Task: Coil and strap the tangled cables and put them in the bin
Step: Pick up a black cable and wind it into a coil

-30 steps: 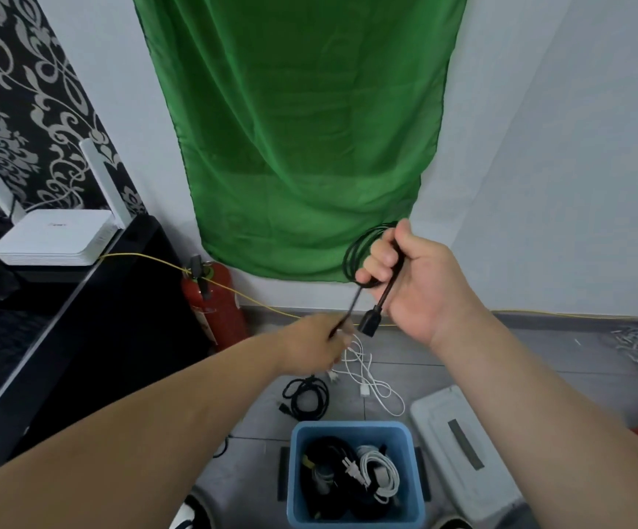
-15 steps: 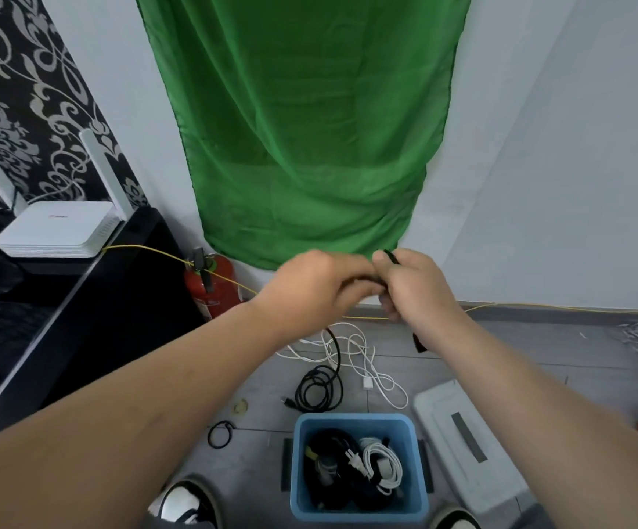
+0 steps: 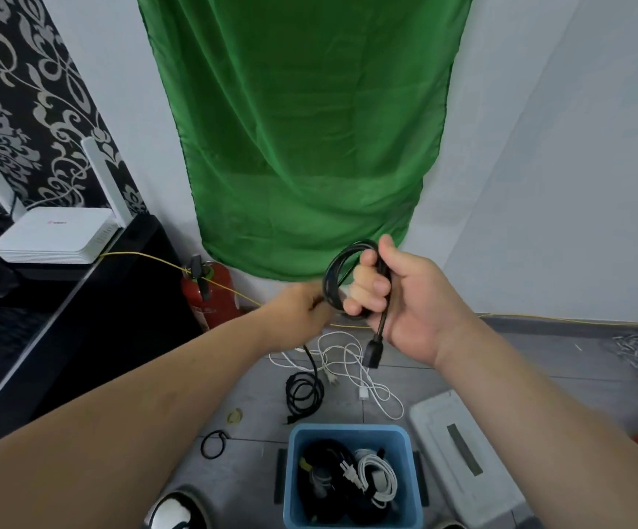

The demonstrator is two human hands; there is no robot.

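One head-worn wide-angle camera looks forward and down, probably from standing height, at the floor [image 3: 500, 376], with the bin [image 3: 348, 430] near the bottom edge.

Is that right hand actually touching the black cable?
Touching. In the head view the right hand grips the coiled black cable, fingers curled round it.

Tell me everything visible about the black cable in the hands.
The black cable is thin, round and rubbery-looking. Several loops of it are gathered in the right hand, whose fingers curl round them; a blocky black plug hangs below that hand. The left hand pinches a strand beside the loops. From there it appears to drop to a loose black heap on the grey floor.
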